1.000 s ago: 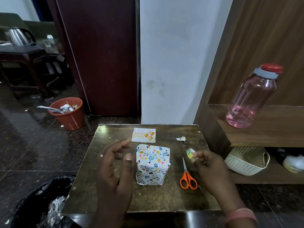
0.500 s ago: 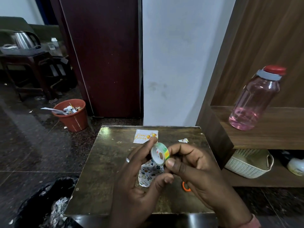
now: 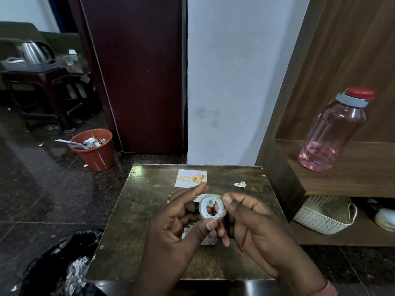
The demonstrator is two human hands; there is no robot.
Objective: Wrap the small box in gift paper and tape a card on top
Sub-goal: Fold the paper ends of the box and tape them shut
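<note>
Tape roll (image 3: 212, 207) turned hole-on since earlier, both hands (image 3: 181, 223) (image 3: 252, 221) pinching it.

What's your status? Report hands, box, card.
Both hands grip tape roll. Wrapped box behind hands. Card on table, untaped.

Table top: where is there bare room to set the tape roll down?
Bare patches on the dark wooden table: the left strip beside the left hand, and the right strip below the small paper scrap. The middle is crowded: both hands hold the white tape roll over the patterned wrapped box, the white birthday card behind.
</note>
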